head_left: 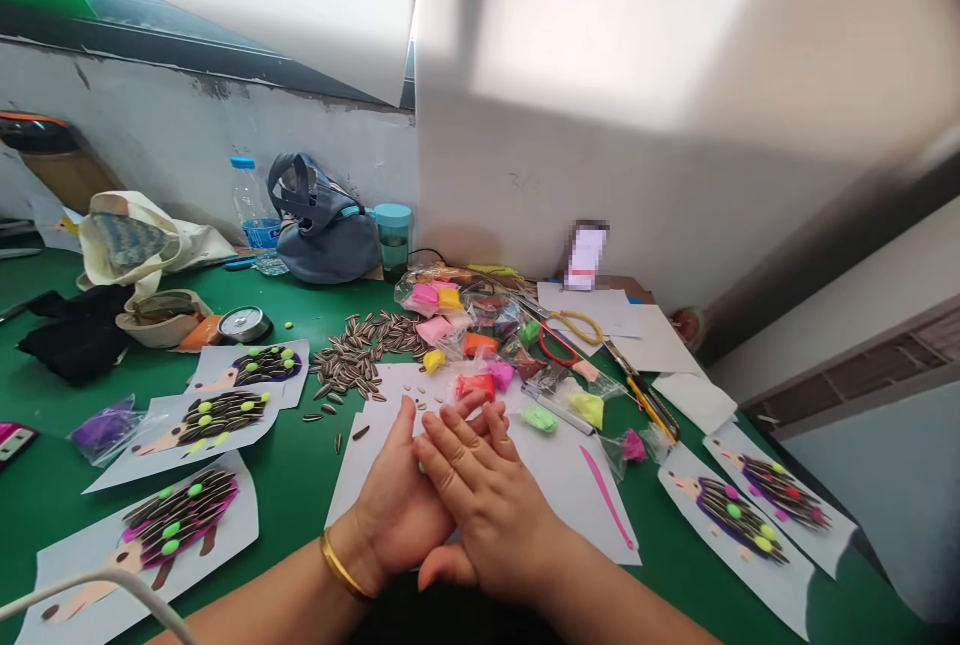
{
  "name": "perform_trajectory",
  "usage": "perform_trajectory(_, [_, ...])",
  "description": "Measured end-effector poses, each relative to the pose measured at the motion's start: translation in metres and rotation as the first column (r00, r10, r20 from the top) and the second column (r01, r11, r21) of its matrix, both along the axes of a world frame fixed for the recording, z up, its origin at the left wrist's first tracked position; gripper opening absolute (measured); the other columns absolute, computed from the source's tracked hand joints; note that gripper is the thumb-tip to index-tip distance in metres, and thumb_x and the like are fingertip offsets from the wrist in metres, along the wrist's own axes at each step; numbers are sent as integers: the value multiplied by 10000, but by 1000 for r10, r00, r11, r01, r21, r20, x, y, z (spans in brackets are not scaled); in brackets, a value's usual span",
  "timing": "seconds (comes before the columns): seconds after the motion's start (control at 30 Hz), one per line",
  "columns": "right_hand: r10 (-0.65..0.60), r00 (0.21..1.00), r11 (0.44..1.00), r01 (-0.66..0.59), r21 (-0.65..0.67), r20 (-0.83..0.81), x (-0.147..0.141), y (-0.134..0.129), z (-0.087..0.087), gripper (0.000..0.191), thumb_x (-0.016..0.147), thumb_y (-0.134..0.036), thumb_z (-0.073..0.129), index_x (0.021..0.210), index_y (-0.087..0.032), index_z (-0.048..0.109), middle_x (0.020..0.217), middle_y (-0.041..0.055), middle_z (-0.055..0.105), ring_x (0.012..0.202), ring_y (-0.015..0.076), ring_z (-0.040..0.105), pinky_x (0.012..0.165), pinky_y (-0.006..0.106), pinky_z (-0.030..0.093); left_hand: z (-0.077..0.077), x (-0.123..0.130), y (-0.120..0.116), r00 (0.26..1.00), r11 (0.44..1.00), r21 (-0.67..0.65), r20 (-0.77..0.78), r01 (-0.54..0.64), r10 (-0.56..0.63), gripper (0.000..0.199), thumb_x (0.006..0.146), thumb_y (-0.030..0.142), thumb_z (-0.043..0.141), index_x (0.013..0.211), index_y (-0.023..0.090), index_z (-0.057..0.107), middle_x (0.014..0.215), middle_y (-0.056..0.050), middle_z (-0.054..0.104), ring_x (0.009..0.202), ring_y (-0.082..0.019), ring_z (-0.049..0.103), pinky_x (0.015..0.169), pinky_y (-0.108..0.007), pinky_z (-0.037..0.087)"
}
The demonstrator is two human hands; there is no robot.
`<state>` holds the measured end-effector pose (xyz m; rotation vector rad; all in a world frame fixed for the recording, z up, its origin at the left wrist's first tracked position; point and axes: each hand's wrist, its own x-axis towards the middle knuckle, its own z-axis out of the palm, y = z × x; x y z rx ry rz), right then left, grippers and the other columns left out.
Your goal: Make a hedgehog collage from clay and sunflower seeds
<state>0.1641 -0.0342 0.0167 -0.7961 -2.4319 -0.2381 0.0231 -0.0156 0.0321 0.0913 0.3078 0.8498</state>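
The right hand (495,515) lies flat across the upturned palm of the left hand (394,515), above the white paper (570,520) on the bench (296,465); the right fingers (448,450) are straight and close together, with no gap to speak of between the two palms. A speck of pale green (421,467) seems to show at the seam, but I cannot tell how much lies enclosed there or its shape. The light-green lump (538,418) lies just beyond the fingertips and to their right, nearer the right hand, its long axis running roughly crosswise and dipping toward the paper's right edge. Also nearer the right hand, the pink plastic strip (606,497) lies apart from it, its long axis slanting along that edge, its narrow end pointing to the paper's near right corner.
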Motion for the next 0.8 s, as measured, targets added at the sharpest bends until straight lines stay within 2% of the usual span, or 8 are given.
perform_trajectory(0.07, [5,1000,1000,-5,-16,29,3,0,2,1016,806,-843,283,1484,-90,356,1546,121,344,1465,295,239,1229,523,19,2,-3,3,998,998,7,-8,-59,59,757,914,674,339,1433,132,445,1453,-194,492,1356,-321,452,1159,-486,287])
perform_trajectory(0.17, [99,992,995,-98,-17,80,0,-3,7,947,841,-811,313,1468,-105,391,1556,83,331,1475,275,210,1237,492,54,3,-6,8,989,989,4,-33,-146,146,743,923,675,303,1430,153,453,1454,-178,497,1352,-292,462,1161,-455,292])
perform_trajectory(0.23, [123,990,992,-123,-4,71,-2,-5,8,916,849,-800,331,1463,-125,404,1553,64,342,1476,274,207,1237,489,53,2,-5,7,992,992,-1,-34,-123,123,750,921,673,316,1429,139,455,1450,-187,499,1358,-296,454,1163,-455,290])
perform_trajectory(0.37, [26,1000,1000,-26,2,6,0,-1,4,939,830,-799,382,1467,-108,388,1505,111,428,1461,282,252,1230,513,52,3,-3,4,998,998,7,-8,-69,69,716,931,644,345,1411,128,476,1449,-185,500,1365,-306,443,1163,-467,295])
perform_trajectory(0.43, [9,1000,1000,-9,-6,-20,3,2,4,779,887,-692,458,1429,-132,443,1452,105,504,1445,275,295,1225,538,59,6,-4,5,996,996,16,-13,-89,90,693,936,641,332,1389,144,501,1450,-175,500,1360,-309,448,1150,-474,317])
perform_trajectory(0.57, [46,991,999,-47,-6,-122,4,0,7,281,961,-289,522,1226,-245,609,1267,4,669,1341,210,461,1225,544,84,8,-8,10,991,993,17,-57,-118,119,680,943,642,296,1333,145,548,1386,-178,561,1299,-294,519,1107,-458,377])
perform_trajectory(0.7, [42,976,999,-49,-23,-214,1,-6,10,272,949,-187,493,1169,-272,629,1049,-19,736,1118,156,606,1224,479,177,7,-4,8,997,997,27,-39,-71,72,649,957,606,317,1302,117,568,1279,-170,636,1198,-268,597,1094,-423,392])
perform_trajectory(0.8, [14,969,999,-26,-45,-248,0,-7,10,296,929,-175,492,1181,-249,629,923,-8,723,969,158,628,1203,468,229,7,0,5,1000,999,48,-4,-9,9,639,969,566,339,1346,86,528,1269,-181,635,1188,-251,598,1091,-368,389])
